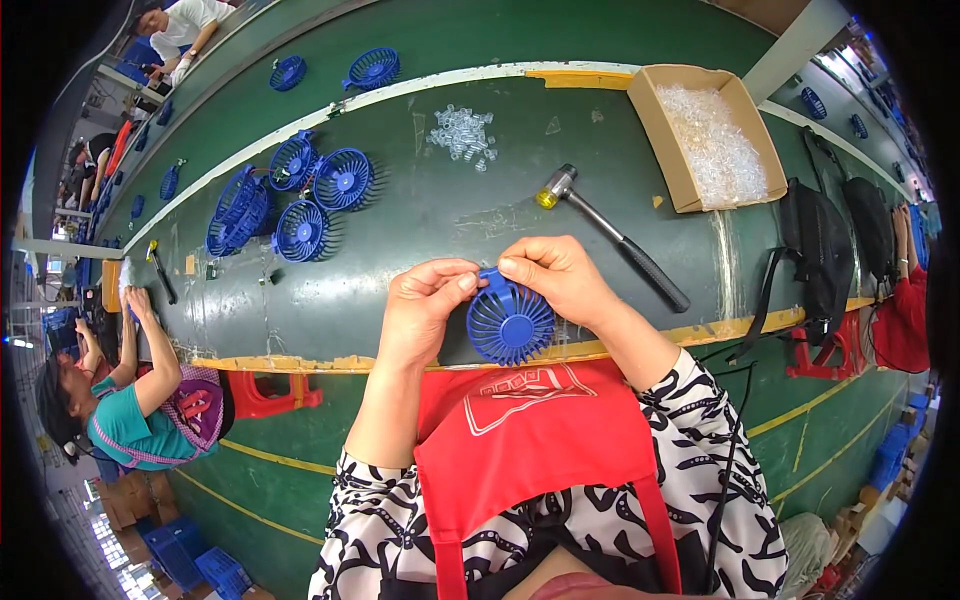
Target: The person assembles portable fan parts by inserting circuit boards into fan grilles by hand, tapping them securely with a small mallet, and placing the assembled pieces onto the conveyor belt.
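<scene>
Between my two hands, near the front edge of the green table, is a round blue fan grille (pixel 513 328) with a short neck at its top. My left hand (pixel 432 300) pinches the neck from the left, thumb and forefinger pressed together. My right hand (pixel 556 277) grips the neck from the right, with its thumb on top. Whether a small part sits between the fingertips is hidden. A mallet (pixel 622 240) with a yellow-tipped head and black handle lies to the right of my hands. Beyond them is a loose pile of small clear plastic pieces (pixel 461 134).
Several blue fan grilles (pixel 301 231) cluster at the left on the green table (pixel 420 220). A cardboard box (pixel 655 140) of clear pieces stands at the far right, beside a black bag (pixel 808 250). Another person (pixel 135 410) works at the left; more grilles (pixel 372 68) lie beyond the white strip.
</scene>
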### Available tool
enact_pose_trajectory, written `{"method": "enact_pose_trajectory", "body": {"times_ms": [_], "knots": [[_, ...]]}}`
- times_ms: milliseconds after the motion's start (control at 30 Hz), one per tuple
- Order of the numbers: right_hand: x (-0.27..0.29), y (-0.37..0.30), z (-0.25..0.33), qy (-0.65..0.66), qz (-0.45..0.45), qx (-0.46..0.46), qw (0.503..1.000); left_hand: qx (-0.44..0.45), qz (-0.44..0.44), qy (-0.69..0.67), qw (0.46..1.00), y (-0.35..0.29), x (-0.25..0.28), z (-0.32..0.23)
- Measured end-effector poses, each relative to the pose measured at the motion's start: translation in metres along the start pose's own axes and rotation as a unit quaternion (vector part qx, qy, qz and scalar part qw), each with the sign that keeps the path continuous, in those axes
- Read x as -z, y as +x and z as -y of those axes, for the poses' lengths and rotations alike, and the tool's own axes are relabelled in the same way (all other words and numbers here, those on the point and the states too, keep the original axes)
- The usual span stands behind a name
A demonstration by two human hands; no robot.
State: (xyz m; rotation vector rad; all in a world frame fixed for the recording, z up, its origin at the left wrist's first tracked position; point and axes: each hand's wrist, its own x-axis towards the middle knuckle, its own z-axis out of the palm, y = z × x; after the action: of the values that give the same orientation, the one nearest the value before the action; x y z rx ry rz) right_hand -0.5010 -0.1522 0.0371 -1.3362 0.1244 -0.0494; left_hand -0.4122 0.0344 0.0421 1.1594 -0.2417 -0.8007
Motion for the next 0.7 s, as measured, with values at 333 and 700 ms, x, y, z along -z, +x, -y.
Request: {"method": "enact_pose_trajectory", "body": {"times_ms": [333, 700], "knots": [[-0.008, -0.002, 0.010, -0.127, -0.033, 0.023, 0.991, -0.194, -0.039, 0.276, 0.941, -0.006, -0.012, 0.003], [-0.013, 0.031, 0.006, -0.246, 0.007, 0.113, 0.963, 0.034, -0.058, 0.068, 0.995, 0.004, 0.000, 0.002]]}}
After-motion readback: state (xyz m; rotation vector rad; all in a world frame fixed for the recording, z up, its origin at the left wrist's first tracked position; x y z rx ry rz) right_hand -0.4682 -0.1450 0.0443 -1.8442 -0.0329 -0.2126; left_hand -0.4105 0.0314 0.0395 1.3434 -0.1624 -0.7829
